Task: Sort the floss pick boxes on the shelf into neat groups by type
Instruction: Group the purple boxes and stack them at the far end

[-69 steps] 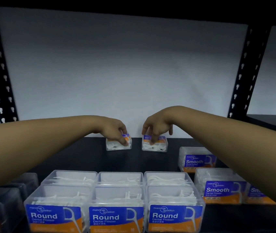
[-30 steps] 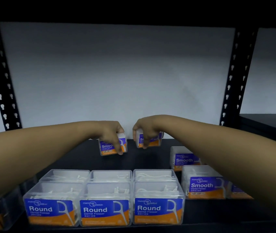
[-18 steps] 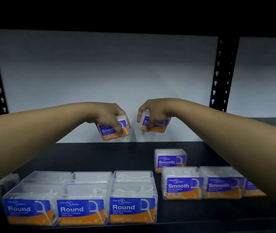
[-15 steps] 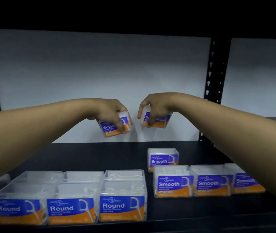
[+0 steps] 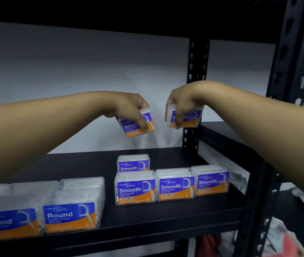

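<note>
Two clear "Smooth" floss pick boxes are being held in the air above the black shelf [image 5: 95, 164], well clear of its surface. L box [image 5: 138, 126] is tilting, label facing the camera; the left hand [image 5: 129, 108] is gripping it from above, fingers curled down over the label w/ a fingertip near the lower right corner. R box [image 5: 186, 116] is sitting about level; the right hand [image 5: 182, 101] is clamping it from above, fingers curling over the label's left part, thumb on the box's left side. The two boxes are hanging near each other, not touching. Below them, four "Smooth" boxes are standing on the shelf: a front row of three [image 5: 173, 186], side by side, plus one [image 5: 133, 163] just behind the leftmost. To the left, apart from that group, "Round" boxes [image 5: 69, 210] are sitting packed together at the shelf's front edge. A perforated black upright [image 5: 196, 75] is rising behind the R box.
</note>
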The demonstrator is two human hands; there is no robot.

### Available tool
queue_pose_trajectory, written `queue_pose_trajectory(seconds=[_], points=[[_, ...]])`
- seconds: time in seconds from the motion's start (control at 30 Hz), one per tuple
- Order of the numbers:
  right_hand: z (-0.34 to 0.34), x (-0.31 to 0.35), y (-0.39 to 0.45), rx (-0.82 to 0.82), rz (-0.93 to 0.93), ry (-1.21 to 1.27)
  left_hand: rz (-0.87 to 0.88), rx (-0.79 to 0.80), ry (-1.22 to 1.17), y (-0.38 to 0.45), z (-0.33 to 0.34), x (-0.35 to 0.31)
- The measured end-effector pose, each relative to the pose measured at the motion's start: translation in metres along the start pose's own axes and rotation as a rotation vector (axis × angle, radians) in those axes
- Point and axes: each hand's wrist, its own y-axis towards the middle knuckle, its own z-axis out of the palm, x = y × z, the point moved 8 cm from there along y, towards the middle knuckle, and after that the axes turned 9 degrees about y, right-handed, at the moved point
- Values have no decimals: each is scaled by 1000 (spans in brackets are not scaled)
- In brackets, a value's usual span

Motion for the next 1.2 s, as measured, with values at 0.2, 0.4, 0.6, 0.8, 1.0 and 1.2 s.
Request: queue_pose_trajectory(seconds=[0.2,0.4,0.6,0.8,1.0,1.2], points=[[22,-10,-1,33,44,-277,22,58,35,17,29,-38],[60,-19,9,190,60,-387,18,111,77,23,61,-53],[94,-23,6,298,48,-383,-34,181,113,30,93,-57],[118,-20,3,388,-1,-297,-125,299,141,28,118,-48],[129,-18,-3,450,-26,-178,-139,328,141,11,122,-46],[109,-15,-22,357,-32,77,-211,147,-82,-15,88,-22]])
